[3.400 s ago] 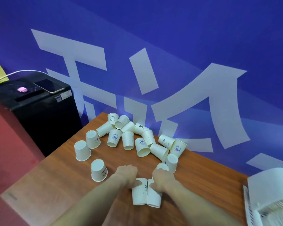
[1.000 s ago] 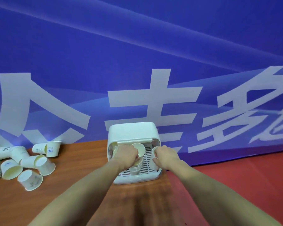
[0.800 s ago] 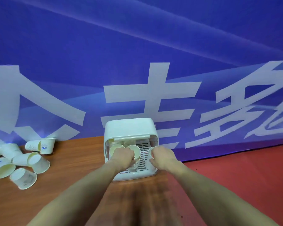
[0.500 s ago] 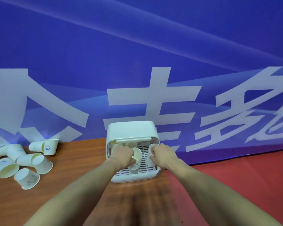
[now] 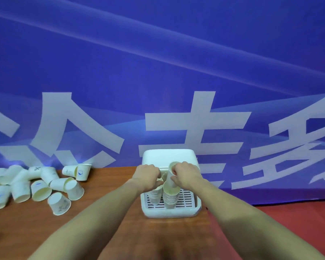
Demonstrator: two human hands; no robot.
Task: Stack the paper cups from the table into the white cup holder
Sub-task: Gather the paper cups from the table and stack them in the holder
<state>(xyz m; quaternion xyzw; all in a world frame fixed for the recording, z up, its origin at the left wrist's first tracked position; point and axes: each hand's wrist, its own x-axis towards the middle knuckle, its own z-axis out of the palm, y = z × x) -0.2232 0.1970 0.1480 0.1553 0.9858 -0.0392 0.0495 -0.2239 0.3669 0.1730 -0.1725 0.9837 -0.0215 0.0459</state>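
The right hand (image 5: 186,175) pinches a white paper cup (image 5: 174,172), upright, mouth up, over the right stack (image 5: 170,197). The left hand (image 5: 147,175) curls on the left stack (image 5: 155,194). Both stacks stand vertical in the white cup holder (image 5: 169,211). At 9 o'clock, loose cups (image 5: 36,184) lie tumbled on the table (image 5: 105,186), mouths pointing various ways.

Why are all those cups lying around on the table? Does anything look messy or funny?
Yes. The loose cups lie in a jumble at the left of the table, many tipped on their sides instead of standing. They are simply not stacked yet. In the holder the cups stand in neat stacks.
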